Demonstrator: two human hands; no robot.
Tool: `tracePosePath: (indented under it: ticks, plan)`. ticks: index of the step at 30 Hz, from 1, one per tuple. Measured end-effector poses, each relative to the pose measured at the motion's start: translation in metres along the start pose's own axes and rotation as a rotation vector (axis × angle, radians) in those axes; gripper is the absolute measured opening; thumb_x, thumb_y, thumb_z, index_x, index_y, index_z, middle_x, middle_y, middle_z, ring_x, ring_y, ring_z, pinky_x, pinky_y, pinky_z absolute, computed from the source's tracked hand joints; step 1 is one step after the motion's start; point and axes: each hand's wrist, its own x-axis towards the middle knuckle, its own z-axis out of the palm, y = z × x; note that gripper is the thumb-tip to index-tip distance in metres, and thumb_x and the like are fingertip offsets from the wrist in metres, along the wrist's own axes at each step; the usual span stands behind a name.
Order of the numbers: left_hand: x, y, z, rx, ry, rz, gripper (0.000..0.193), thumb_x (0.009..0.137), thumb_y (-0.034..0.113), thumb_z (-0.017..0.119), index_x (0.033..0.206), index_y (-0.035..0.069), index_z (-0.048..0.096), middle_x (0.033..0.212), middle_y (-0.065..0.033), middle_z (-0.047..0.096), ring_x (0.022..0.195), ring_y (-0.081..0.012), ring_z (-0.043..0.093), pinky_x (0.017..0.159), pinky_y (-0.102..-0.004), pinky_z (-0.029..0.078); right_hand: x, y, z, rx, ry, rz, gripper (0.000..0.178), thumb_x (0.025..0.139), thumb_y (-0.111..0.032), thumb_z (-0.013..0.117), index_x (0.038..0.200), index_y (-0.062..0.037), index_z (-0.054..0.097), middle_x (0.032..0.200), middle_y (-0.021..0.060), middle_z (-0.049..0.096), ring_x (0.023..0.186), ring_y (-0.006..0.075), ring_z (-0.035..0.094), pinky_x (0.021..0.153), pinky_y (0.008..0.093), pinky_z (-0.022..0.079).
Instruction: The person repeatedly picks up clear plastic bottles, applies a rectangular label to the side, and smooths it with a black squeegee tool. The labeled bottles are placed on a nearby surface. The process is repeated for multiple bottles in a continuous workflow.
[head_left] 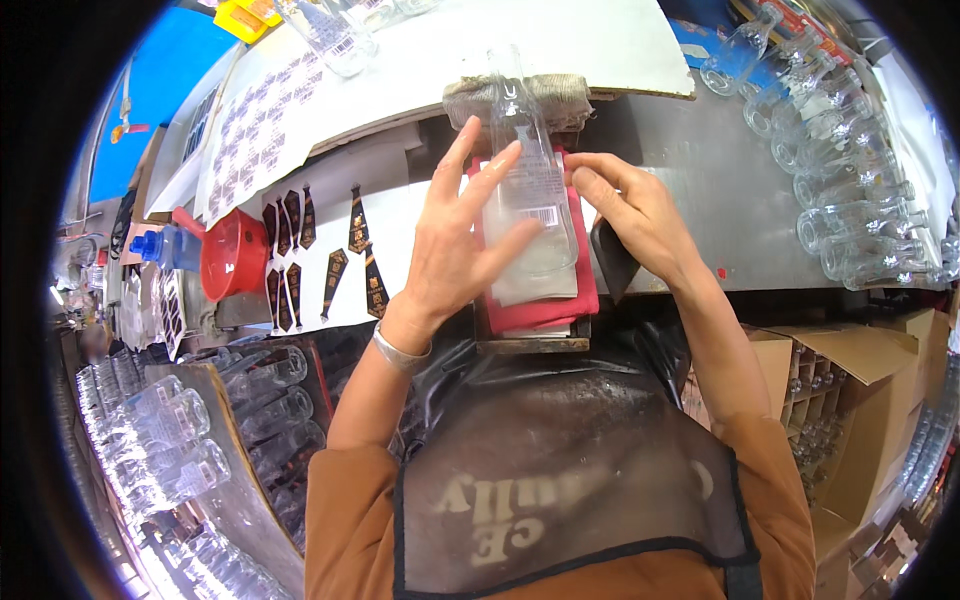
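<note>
A clear glass bottle (pixel 548 190) with printed text and a barcode label lies on a pink cloth (pixel 535 318), its neck over a rolled grey cloth (pixel 565 98). My left hand (pixel 450 240), with a metal bangle at the wrist, is spread over the bottle's left side; its fingers are apart, and whether they touch the glass is unclear. To the right of the bottle, my right hand (pixel 640 215) is curled, thumb and forefinger close together near the glass. A dark flat piece (pixel 614 262) sticks out below its palm, seemingly held by the fingers hidden behind.
Black tie-shaped labels (pixel 372 285) lie in rows on a white sheet at left, beside a red saucepan (pixel 235 255). A sheet of clear labels (pixel 265 125) lies beyond. Glass bottles (pixel 850 225) line the right side; more (pixel 265 400) stand lower left. An open carton (pixel 850 420) is lower right.
</note>
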Motion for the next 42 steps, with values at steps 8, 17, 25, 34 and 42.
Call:
tracePosePath:
  ticks: [8, 17, 25, 34, 42]
  plan:
    - [-0.009, -0.002, 0.015, -0.326, 0.072, -0.146, 0.049, 0.090, 0.010, 0.070, 0.138, 0.011, 0.061, 0.152, -0.0215, 0.044, 0.137, -0.0341, 0.049, 0.112, -0.0432, 0.040, 0.008, 0.007, 0.007, -0.120, -0.008, -0.095, 0.053, 0.093, -0.033, 0.070, 0.130, 0.0039, 0.061, 0.114, 0.0117, 0.070, 0.086, 0.0143, 0.067, 0.078, 0.0288, 0.053]
    - [-0.015, -0.002, 0.019, -0.261, 0.056, -0.108, 0.049, 0.095, 0.015, 0.067, 0.142, 0.008, 0.057, 0.154, -0.0170, 0.043, 0.138, -0.0307, 0.048, 0.109, -0.0426, 0.045, 0.003, 0.007, 0.007, -0.154, -0.016, -0.110, 0.052, 0.089, -0.026, 0.074, 0.130, 0.0019, 0.061, 0.110, 0.0102, 0.070, 0.072, 0.0097, 0.066, 0.066, 0.0252, 0.051]
    - [-0.015, 0.002, 0.020, -0.308, 0.065, -0.166, 0.050, 0.089, 0.009, 0.071, 0.139, 0.011, 0.061, 0.153, -0.0198, 0.044, 0.139, -0.0337, 0.047, 0.111, -0.0435, 0.043, 0.001, 0.009, 0.008, -0.140, -0.013, -0.116, 0.053, 0.088, -0.026, 0.075, 0.131, 0.0011, 0.060, 0.112, 0.0108, 0.069, 0.075, 0.0109, 0.067, 0.069, 0.0257, 0.052]
    - [-0.017, 0.000, 0.023, -0.335, 0.082, -0.167, 0.051, 0.089, 0.009, 0.071, 0.138, 0.011, 0.061, 0.153, -0.0193, 0.044, 0.140, -0.0332, 0.047, 0.112, -0.0437, 0.042, 0.002, 0.009, 0.008, -0.147, -0.023, -0.091, 0.053, 0.088, -0.026, 0.075, 0.132, 0.0009, 0.060, 0.114, 0.0109, 0.069, 0.077, 0.0122, 0.068, 0.071, 0.0268, 0.053]
    - [-0.014, 0.002, 0.020, -0.281, 0.069, -0.143, 0.051, 0.088, 0.008, 0.071, 0.138, 0.010, 0.061, 0.152, -0.0204, 0.045, 0.139, -0.0338, 0.048, 0.112, -0.0435, 0.041, 0.010, 0.034, -0.002, 0.045, 0.034, -0.110, 0.039, 0.097, -0.029, 0.066, 0.123, 0.0006, 0.065, 0.106, 0.0090, 0.072, 0.077, 0.0090, 0.064, 0.069, 0.0231, 0.051]
